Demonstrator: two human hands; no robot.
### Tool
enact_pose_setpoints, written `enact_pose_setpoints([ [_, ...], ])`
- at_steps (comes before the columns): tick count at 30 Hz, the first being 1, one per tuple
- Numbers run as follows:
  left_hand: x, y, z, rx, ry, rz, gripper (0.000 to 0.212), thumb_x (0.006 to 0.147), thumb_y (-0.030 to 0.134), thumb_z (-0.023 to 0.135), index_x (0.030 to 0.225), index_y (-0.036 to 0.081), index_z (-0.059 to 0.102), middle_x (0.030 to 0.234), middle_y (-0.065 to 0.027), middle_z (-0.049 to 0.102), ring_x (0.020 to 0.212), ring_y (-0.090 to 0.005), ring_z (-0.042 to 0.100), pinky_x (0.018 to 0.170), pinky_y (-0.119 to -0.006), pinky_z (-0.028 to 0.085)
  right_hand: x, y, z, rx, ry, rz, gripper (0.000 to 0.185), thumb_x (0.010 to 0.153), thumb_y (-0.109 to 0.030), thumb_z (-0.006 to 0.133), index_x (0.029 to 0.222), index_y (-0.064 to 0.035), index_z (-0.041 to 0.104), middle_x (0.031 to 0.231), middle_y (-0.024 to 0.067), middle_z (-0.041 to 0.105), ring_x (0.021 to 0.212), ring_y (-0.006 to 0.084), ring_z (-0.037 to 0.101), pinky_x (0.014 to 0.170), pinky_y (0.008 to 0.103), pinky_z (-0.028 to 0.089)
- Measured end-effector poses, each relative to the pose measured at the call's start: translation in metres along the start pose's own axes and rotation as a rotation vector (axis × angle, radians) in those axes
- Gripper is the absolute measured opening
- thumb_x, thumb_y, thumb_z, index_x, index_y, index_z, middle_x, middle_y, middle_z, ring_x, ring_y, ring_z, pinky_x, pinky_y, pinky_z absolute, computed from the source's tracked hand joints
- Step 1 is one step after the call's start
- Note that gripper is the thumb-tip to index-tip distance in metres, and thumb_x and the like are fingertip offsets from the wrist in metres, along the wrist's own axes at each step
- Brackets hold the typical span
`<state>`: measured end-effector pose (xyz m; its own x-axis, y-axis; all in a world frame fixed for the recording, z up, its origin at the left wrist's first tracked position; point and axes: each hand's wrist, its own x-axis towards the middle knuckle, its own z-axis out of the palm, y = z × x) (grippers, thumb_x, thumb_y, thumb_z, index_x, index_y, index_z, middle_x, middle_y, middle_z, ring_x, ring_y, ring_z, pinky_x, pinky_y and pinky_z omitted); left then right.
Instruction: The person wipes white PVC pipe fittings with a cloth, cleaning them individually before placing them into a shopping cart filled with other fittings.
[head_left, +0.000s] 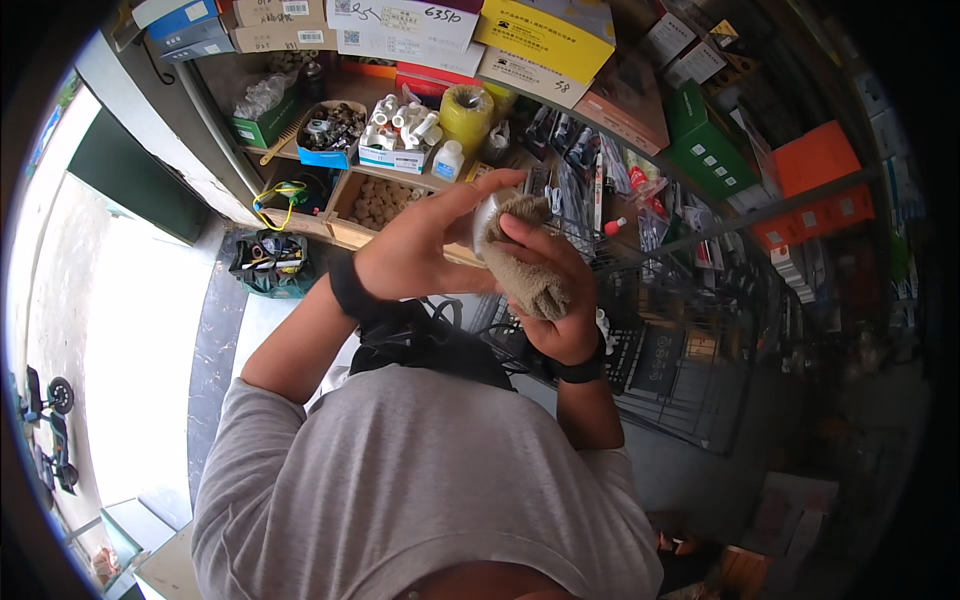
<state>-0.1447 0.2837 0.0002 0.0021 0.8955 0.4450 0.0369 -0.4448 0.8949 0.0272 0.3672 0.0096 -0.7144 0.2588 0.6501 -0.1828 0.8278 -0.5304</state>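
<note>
My left hand (416, 244) is curled around the left side of a small white object (485, 217), perhaps a plastic bottle. Most of that object is hidden by my fingers and a cloth. In my right hand (562, 292) is a bunched brown terry cloth (525, 277), pressed against the white object from the right. Both hands are raised in front of my chest, before the shelf. Just beyond them, a white bottle (448, 160) with a label stands on the shelf, beside a yellow roll (465, 112) and a box of white plastic pipe fittings (393, 160).
A blue box (324, 156) of metal fittings and a wooden drawer (341, 206) with small pale parts lie left of centre. A tool bag (274, 262) sits on the floor. Wire baskets (690, 416) stand at right. Cartons, including a yellow one (547, 34), line the upper shelf.
</note>
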Motion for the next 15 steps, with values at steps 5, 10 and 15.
enact_pose_setpoints([
  [5,-0.004,-0.011,-0.014,-0.161,-0.124,-0.146,0.059,0.091,0.011,0.054,0.141,0.005,0.024,0.126,-0.0061,0.045,0.106,-0.0122,0.05,0.083,-0.028,0.049,-0.007,0.004,-0.001,0.157,0.039,0.089,0.041,0.072,-0.002,0.062,0.112,-0.0027,0.058,0.118,0.0086,0.059,0.096,0.0259,0.06,0.082,0.0333,0.045],
  [10,-0.005,-0.025,-0.013,-0.174,-0.049,-0.185,0.058,0.09,0.008,0.054,0.141,0.003,0.024,0.131,-0.0086,0.042,0.103,-0.0136,0.053,0.082,-0.028,0.049,-0.014,0.007,-0.007,0.19,-0.062,0.123,0.043,0.072,-0.005,0.063,0.114,-0.0022,0.057,0.118,0.0093,0.058,0.1,0.0263,0.058,0.085,0.0337,0.044],
  [15,-0.001,-0.012,-0.016,-0.363,0.049,-0.371,0.053,0.089,0.011,0.057,0.136,0.004,0.032,0.116,-0.0073,0.055,0.1,-0.0136,0.056,0.078,-0.026,0.05,-0.024,0.005,-0.01,0.247,0.01,0.092,0.038,0.077,-0.01,0.063,0.113,0.0005,0.057,0.125,0.0111,0.051,0.111,0.0246,0.053,0.093,0.0337,0.04],
])
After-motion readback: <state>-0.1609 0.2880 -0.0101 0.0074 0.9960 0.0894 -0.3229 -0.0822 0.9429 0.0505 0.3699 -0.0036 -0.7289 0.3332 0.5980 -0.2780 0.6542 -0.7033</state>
